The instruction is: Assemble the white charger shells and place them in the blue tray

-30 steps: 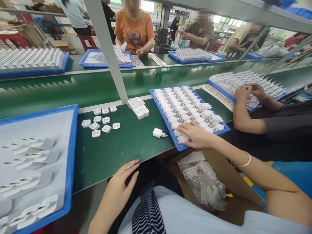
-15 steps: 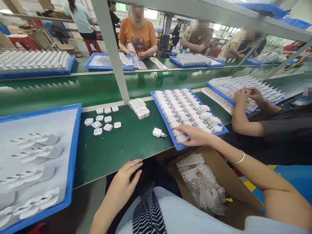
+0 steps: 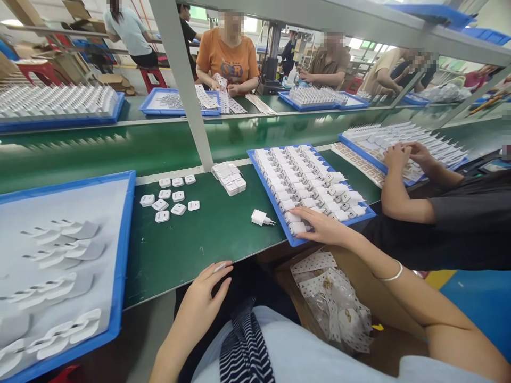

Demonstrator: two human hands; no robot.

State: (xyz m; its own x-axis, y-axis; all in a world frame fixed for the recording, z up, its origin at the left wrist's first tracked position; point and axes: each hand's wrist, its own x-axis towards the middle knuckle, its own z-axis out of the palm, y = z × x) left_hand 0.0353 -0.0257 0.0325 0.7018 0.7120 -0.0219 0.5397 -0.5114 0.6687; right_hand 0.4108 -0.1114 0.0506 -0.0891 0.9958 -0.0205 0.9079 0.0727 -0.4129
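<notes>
My right hand [image 3: 325, 227] reaches over the front corner of a blue tray [image 3: 294, 240] filled with rows of white plug adapters [image 3: 297, 187]. Its fingers touch the adapters at that corner. My left hand [image 3: 209, 287] lies at the table's front edge, fingers apart, with a small whitish piece on one finger and nothing held. One white adapter [image 3: 259, 217] with two prongs lies alone on the green table [image 3: 207, 239], left of the tray. Several flat white square pieces [image 3: 178, 196] are spread farther left, and a block of similar white pieces [image 3: 229, 178] sits by the metal post.
A blue tray [image 3: 126, 234] with white parts stands at the left. An open cardboard box [image 3: 393, 314] holding printed sheets is below the table edge. At right, a co-worker's hands [image 3: 403, 155] work over another tray. A metal post [image 3: 186, 85] rises mid-table; people sit opposite.
The view has shifted slightly. My right hand stays at the tray's corner, its fingers a little more extended. My left hand has hardly moved.
</notes>
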